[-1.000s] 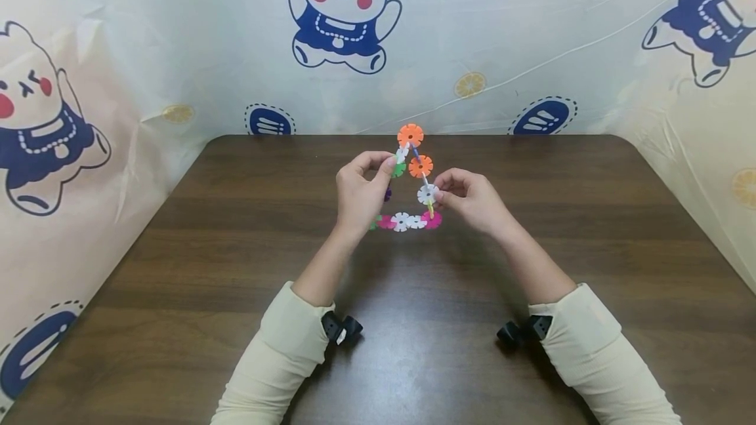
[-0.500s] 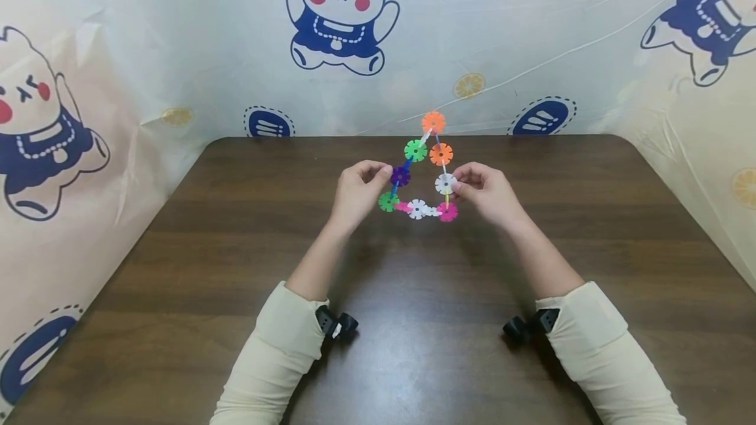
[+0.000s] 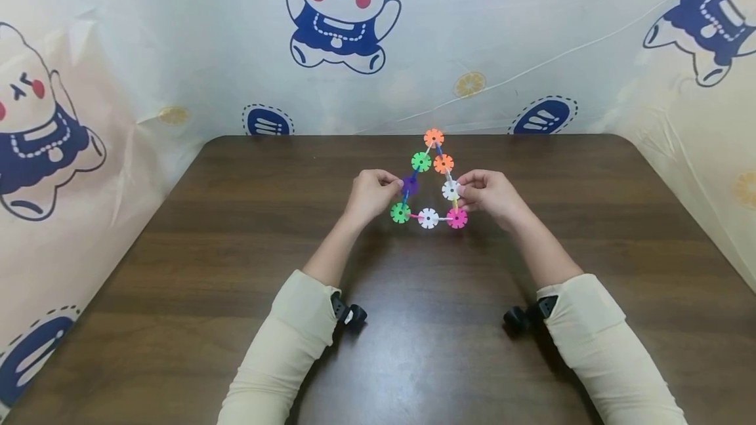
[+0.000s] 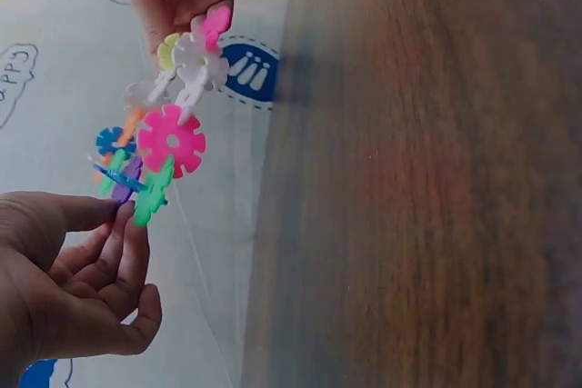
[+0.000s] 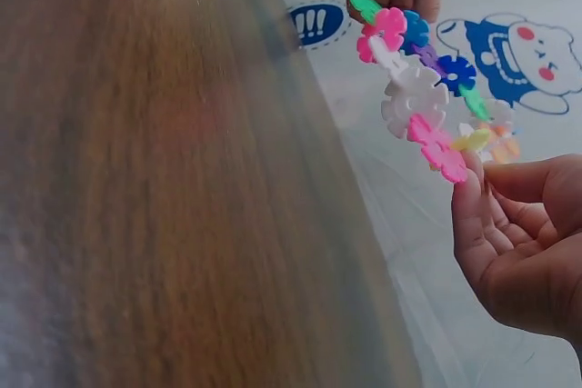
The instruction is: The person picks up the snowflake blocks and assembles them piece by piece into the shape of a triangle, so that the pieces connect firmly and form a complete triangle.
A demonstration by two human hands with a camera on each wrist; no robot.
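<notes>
Interlocking plastic snowflake discs form a triangular ring, held upright above the table with both hands. Its peak is an orange disc (image 3: 434, 138). The lower corners are a green disc (image 3: 400, 213) and a pink disc (image 3: 457, 218), with a white disc (image 3: 428, 218) between them. My left hand (image 3: 373, 194) pinches the purple disc (image 3: 410, 185) on the left side between thumb and fingers. On the right side, my right hand (image 3: 491, 195) pinches the ring at a white disc (image 3: 450, 190). The left wrist view shows another pink disc (image 4: 172, 140) along the lower edge, facing the camera.
The brown wooden table (image 3: 236, 267) stretches out below both forearms. Behind it hangs a pale curtain (image 3: 224, 31) printed with cartoon bears. Each wrist wears a small black camera, the left camera (image 3: 350, 313) and the right camera (image 3: 522, 319).
The ring has shifted right, rising and then dropping a little, and now faces the head camera more squarely. My left hand has gone from the upper left side down to the purple disc.
</notes>
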